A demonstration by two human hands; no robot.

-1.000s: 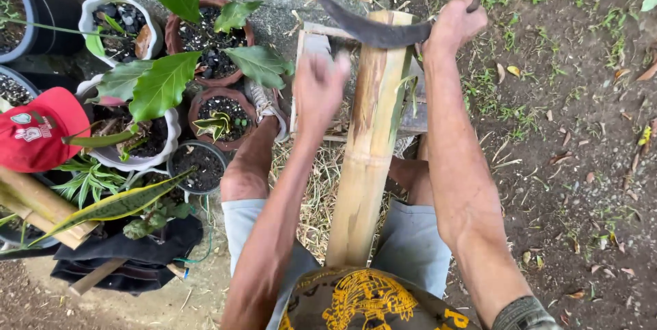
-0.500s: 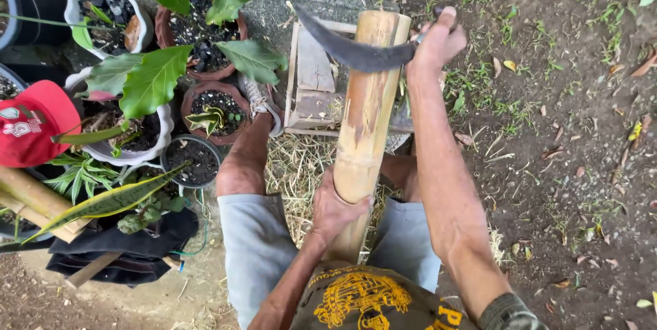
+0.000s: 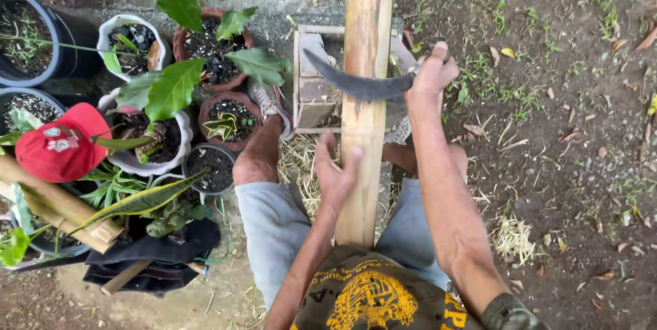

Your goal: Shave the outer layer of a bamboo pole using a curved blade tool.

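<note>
Head view only. Near end of bamboo [image 3: 363,118] hidden behind shirt [image 3: 363,296]; far end resting on wooden stool [image 3: 311,80], mostly covered by the pole. Knife [image 3: 359,85] handle buried in right hand [image 3: 432,73], closed tight around it; curved blade lying across the bamboo, tip pointing left. Left hand [image 3: 335,172] open, palm and fingers pressed against the pole's left side, not wrapped around it. Feet largely unseen; one shoe [image 3: 268,104] showing beside the stool. Pots [image 3: 219,107] cut off at left edge, red cap [image 3: 61,148] among them. Bare dirt [image 3: 568,166] with sparse grass, dry leaves and pale shavings. Outdoors, daylight.
</note>
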